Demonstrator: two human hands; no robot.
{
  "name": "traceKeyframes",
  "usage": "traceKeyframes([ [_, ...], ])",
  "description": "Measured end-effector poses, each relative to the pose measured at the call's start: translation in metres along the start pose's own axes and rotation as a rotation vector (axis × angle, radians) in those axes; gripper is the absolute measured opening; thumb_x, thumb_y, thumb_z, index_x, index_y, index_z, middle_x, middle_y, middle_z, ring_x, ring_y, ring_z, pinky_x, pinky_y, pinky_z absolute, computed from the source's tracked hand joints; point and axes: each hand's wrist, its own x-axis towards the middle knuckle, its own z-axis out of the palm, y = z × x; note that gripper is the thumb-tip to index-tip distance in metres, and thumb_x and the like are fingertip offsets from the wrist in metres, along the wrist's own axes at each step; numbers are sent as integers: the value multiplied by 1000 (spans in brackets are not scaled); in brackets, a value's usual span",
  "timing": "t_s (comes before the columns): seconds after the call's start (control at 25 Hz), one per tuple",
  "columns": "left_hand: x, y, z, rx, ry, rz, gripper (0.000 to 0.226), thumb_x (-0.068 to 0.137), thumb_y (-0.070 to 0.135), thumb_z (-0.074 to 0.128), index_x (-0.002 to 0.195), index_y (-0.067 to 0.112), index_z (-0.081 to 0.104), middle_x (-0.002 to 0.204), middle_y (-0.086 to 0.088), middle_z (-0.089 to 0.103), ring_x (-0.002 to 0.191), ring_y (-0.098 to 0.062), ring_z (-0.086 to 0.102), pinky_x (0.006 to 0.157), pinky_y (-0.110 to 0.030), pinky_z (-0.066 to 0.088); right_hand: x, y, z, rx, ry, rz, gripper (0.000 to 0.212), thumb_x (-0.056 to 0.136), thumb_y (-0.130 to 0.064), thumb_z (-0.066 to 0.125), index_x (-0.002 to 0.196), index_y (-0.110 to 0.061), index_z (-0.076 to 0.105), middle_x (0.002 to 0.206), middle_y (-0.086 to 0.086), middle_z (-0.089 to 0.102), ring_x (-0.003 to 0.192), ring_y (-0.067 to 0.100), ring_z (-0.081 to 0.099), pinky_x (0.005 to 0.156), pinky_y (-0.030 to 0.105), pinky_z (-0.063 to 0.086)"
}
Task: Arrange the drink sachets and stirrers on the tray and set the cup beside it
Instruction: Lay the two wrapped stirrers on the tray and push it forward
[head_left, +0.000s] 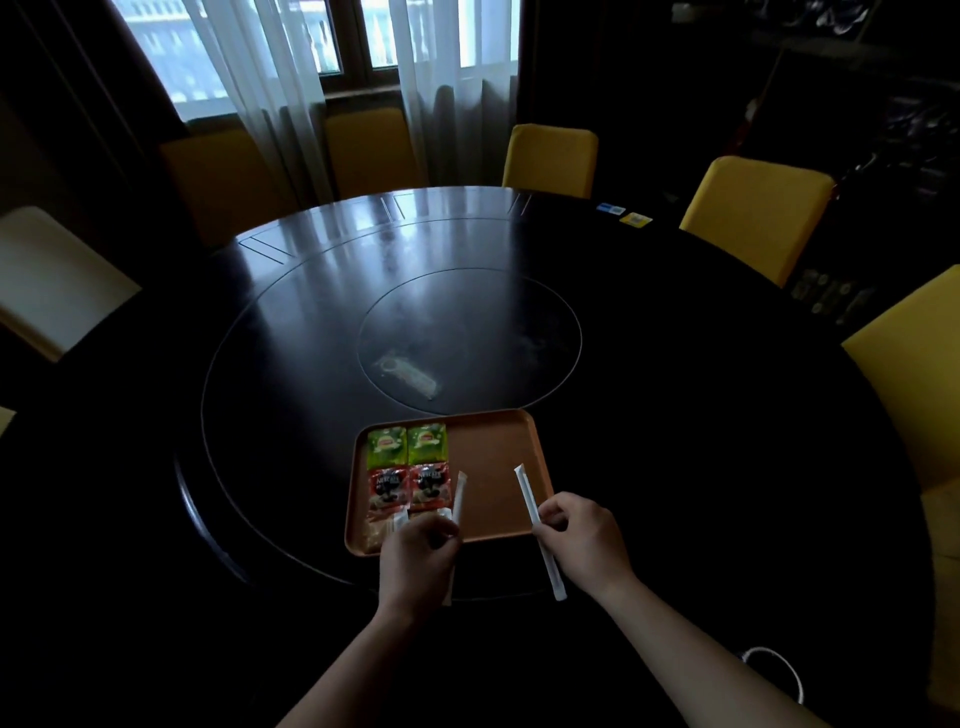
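Observation:
An orange tray lies on the dark round table, near its front edge. Two green sachets sit side by side at the tray's far left. Two red sachets lie just below them, and pale sachets fill the near left corner. My left hand grips a white wrapped stirrer that points up along the right of the red sachets. My right hand holds a second wrapped stirrer, tilted across the tray's near right edge. No cup is visible.
The table has a glass turntable centre with a small clear packet on it. Yellow chairs ring the far and right sides. Small cards lie at the far right edge. A white cord hangs at lower right.

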Motion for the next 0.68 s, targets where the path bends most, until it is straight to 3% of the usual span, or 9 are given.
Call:
traceKeyframes([
  [0.08,24,8,7,48,3,-20,11,77,12,74,80,22,76,72,15,69,66,7,62,58,-7,45,25,-6,4,4,-6,22,19,77,-22,75,73,-30,58,73,-12,61,75,7,63,63,18,43],
  [0.24,70,12,28,109,5,-68,11,80,17,72,90,18,77,89,5,76,75,0,65,69,-18,53,71,-12,15,5,-36,92,18,76,-21,76,74,-29,60,73,-11,61,78,14,66,71,29,55],
  [0.36,98,10,45,163,-9,-70,13,82,15,71,93,16,77,94,2,77,79,-3,67,73,-18,53,99,-11,28,-24,-68,91,12,78,-21,74,78,-27,64,81,-8,65,84,14,66,76,28,53],
  [0.52,118,4,62,244,-66,-37,17,85,13,68,101,14,75,102,0,75,87,-5,67,76,-16,51,123,-6,45,-28,-84,98,7,80,-21,73,84,-24,67,82,-7,66,78,10,62,69,23,49],
  [0.68,124,-2,69,322,-141,-36,15,87,14,66,100,16,72,103,-2,72,87,-9,65,77,-23,53,129,-2,57,-26,-84,94,7,80,-19,73,83,-21,67,82,-6,67,76,11,62,66,24,50],
])
